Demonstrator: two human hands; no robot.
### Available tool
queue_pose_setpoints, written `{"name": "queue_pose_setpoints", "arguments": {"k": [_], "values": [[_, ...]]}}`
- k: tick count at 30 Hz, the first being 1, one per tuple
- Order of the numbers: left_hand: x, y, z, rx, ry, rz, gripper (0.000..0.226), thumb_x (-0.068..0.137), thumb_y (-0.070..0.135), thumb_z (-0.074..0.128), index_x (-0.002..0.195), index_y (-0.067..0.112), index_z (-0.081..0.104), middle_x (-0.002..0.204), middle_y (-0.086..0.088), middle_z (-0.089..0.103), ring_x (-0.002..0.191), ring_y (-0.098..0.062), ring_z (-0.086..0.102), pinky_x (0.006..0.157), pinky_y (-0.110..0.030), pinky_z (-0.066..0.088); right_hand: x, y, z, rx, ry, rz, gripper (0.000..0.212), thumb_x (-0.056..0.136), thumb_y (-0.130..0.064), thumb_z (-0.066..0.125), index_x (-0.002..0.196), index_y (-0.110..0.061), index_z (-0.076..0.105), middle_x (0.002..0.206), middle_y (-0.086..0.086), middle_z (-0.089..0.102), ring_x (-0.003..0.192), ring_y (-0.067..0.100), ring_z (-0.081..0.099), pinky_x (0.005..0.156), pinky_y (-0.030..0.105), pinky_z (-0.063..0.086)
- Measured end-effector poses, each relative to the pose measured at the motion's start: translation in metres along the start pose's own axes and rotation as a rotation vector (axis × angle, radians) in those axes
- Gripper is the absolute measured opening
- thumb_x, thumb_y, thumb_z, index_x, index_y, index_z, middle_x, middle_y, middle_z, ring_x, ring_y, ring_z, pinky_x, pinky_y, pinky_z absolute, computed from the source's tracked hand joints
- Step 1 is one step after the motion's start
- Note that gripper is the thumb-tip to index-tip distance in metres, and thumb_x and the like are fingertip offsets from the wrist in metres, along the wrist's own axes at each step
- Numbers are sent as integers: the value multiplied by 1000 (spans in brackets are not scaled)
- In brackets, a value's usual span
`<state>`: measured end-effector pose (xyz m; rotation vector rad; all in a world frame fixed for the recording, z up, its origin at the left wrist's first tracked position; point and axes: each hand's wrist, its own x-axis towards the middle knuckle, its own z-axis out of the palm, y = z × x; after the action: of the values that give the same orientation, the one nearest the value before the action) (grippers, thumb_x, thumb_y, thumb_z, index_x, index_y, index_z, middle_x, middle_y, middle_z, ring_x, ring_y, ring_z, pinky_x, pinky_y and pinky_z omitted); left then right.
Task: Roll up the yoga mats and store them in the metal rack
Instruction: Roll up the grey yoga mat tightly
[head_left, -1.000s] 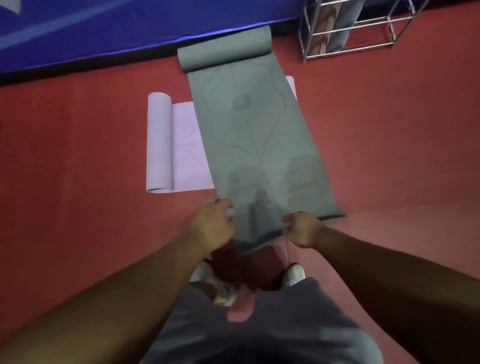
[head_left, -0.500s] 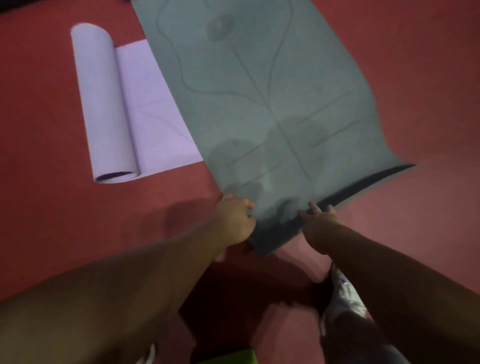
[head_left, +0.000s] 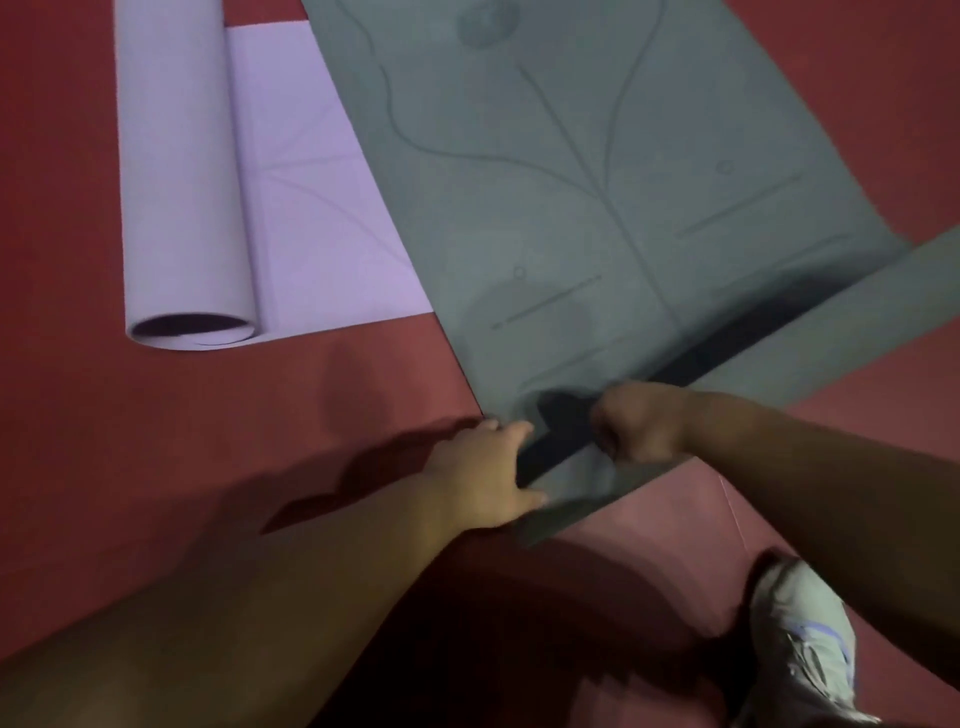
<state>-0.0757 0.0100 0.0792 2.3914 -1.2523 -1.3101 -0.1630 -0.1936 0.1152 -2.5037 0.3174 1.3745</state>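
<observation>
On the red floor (head_left: 156, 467), toward its far left, the lilac mat (head_left: 311, 208) lies partly rolled: its roll (head_left: 182, 171) sits along the mat's left end, with the open bore of the roll facing the person, and the flat remainder runs right until the grey-green mat (head_left: 597, 182) overlaps it. That one waits its turn.

The grey-green mat is the piece in hand. It lies flat on the floor with its long axis running away from the person, up and slightly left out of the picture, so the whole unrolled length stretches ahead of the grip. Its near short edge is lifted and turned over toward the far end, showing a dark underside (head_left: 727, 343) along the fold.

The left hand (head_left: 483, 473) is at the near left corner of this mat, fingers curled over the folded edge and thumb spread below it, holding the flap. The right hand (head_left: 639, 421) sits just beside it, a little farther in, fist closed around the same turned-over edge. Both hands crowd the left part of the edge; the right part of the fold stands unsupported and splays wider.

Judging from this, the roll must travel forward along the long axis, and the right hand seems better placed to shift outward and even the fold. A white shoe (head_left: 800, 634) stands at the near right.
</observation>
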Motion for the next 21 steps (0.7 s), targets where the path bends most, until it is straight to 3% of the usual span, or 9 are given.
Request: {"name": "queue_pose_setpoints", "arguments": {"k": [2, 4, 7, 11, 14, 17, 21], "values": [[1, 8, 0, -6, 38, 14, 89, 72, 64, 76, 147, 34, 38, 141, -1, 53, 126, -26, 56, 99, -43, 50, -6, -14, -28, 145, 47, -32, 36, 74, -20, 84, 99, -28, 60, 90, -6, 64, 84, 16, 62, 74, 30, 52], [-2, 13, -8, 25, 91, 12, 66, 76, 55, 78, 130, 30, 48, 128, -2, 63, 117, -29, 62, 90, -39, 53, -20, -27, -49, 221, 126, -51, 42, 76, -24, 85, 109, -31, 61, 92, -8, 63, 87, 14, 61, 75, 27, 49], [-20, 11, -46, 43, 175, 15, 43, 81, 44, 78, 111, 29, 52, 112, 1, 68, 107, -29, 65, 80, -35, 50, -42, -41, -69, 274, 232, -45, 29, 79, -24, 82, 106, -28, 73, 90, -8, 69, 86, 12, 64, 73, 22, 46], [-54, 2, -114, 179, 251, 86, 40, 86, 35, 75, 120, 28, 53, 116, 0, 65, 110, -25, 62, 80, -31, 44, -69, -62, -88, 381, 409, -87, 14, 82, -22, 78, 91, -26, 68, 79, -11, 66, 79, 15, 64, 67, 24, 49], [-87, 0, -146, 287, 290, 94, 39, 86, 33, 75, 118, 28, 53, 120, -2, 62, 112, -27, 59, 80, -33, 43, -94, -86, -99, 244, 487, -148, 22, 88, -35, 73, 92, -26, 54, 78, -13, 55, 79, 15, 54, 64, 28, 34], [-128, 3, -164, 398, 385, 95, 37, 87, 34, 72, 119, 32, 53, 123, 0, 61, 116, -27, 58, 78, -33, 40, -131, -106, -100, 34, 548, -143, 37, 82, -49, 75, 98, -29, 49, 90, -4, 57, 89, 24, 58, 70, 30, 39], [-189, 10, -185, 535, 499, 101, 25, 86, 29, 69, 97, 31, 47, 109, 3, 60, 106, -26, 61, 68, -32, 35, -178, -123, -84, -16, 654, -47, 41, 80, -39, 75, 112, -28, 51, 110, 3, 67, 103, 29, 63, 69, 31, 40]]}}
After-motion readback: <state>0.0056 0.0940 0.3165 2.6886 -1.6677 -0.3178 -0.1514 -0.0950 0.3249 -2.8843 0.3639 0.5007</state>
